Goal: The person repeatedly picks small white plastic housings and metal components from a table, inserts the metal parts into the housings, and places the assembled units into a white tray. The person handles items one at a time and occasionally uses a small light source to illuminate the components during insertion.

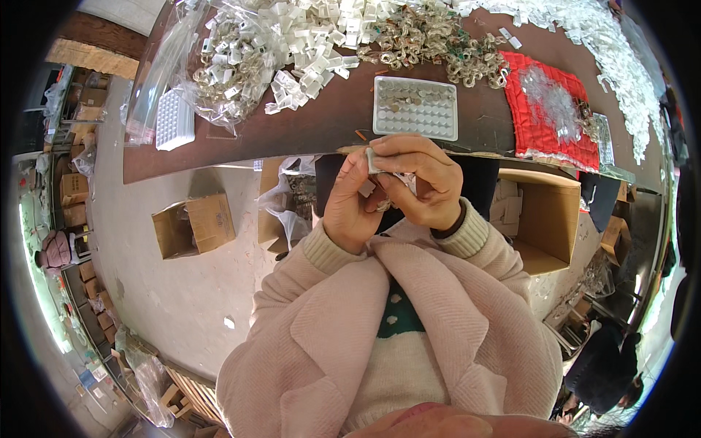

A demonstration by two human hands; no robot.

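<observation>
Left hand (350,201) and right hand (422,179) pinch a small pale piece (370,162)

Nearest is the wearer's pale pink coat (314,343), open over a cream and green top (405,317). Beyond it the hands meet in front of the table (292,135), by its near edge. The piece sits at the fingertips: the left thumb presses its side, and the right fingers bend over it in a narrow pinch. More pale bits show among the fingers, too hidden to make out.

Below the table level, on the floor, an open box (210,223) stands to the left and a larger box (544,219) to the right, nearer the wearer.

Just past the hands lies a white tray (434,125) with rows of round hollows; small discs (416,97) cover its far part. To its right a red cloth (522,109) bears a pile of clear pieces (551,102). At the table's left are stacked white trays (175,120), with a clear bag (248,73) of parts beside them.

Farther back, white casings (310,44) are heaped next to a tangle of metallic-looking parts (431,44). Another white heap (606,51) runs along the table's far right side. Well off to the left, cartons (74,188) fill shelving.
</observation>
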